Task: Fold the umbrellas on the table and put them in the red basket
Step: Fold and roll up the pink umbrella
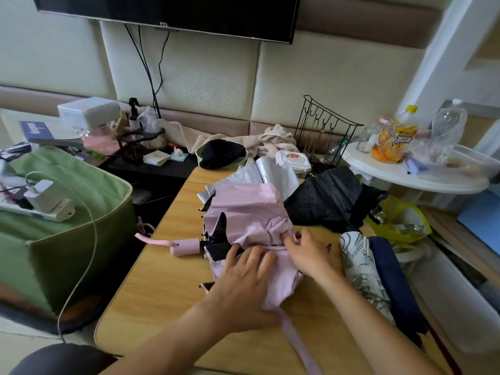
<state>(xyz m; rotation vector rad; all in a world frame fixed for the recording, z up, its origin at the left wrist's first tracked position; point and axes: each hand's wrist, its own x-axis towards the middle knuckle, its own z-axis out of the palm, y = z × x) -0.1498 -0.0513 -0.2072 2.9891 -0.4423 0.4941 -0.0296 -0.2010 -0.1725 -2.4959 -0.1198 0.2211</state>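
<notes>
Pink umbrella (244, 212) is seen lying collapsed but unrolled at the middle of the table (162, 266), its long axis running left to right, with the handle (186, 247) pointing left and the canopy bunched toward the right. Its near fabric is pressed flat by the left hand (243, 277), fingers spread and nothing clasped. A fold of canopy seems to be pinched by the right hand (305, 250) near the umbrella's middle, though the fingertips are partly buried in cloth. The strap (295, 339) trails toward the viewer, nearer the left hand. Further umbrellas are left on the table: silver (273, 171) and black (330, 196) behind, patterned (359, 266) and navy (392, 280) to the right. No red basket is visible; a green bag (67, 212) at the left holds a charger (43, 196).
</notes>
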